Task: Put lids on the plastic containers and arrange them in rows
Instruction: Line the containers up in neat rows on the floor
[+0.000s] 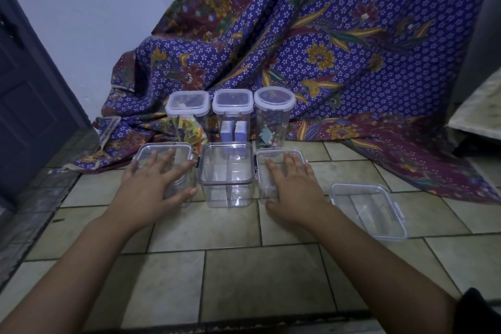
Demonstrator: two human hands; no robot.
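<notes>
Three tall lidded containers stand in a back row: left one (188, 108), middle one (232, 106), round one (274, 106). In front is a row of three shorter clear containers. My left hand (154, 184) lies flat on the lid of the front left container (164, 152), thumb down its front side. My right hand (292, 184) presses flat on the lid of the front right container (276, 156). The front middle container (227, 179) stands between them, its top looks open. A loose clear lid (368, 211) lies on the tiles to the right.
A purple patterned cloth (339, 49) drapes over the wall and floor behind the rows. A dark door (29, 95) is at the left. The floor is pale tiles (230, 274). A pale cushion edge (477, 114) shows at the right.
</notes>
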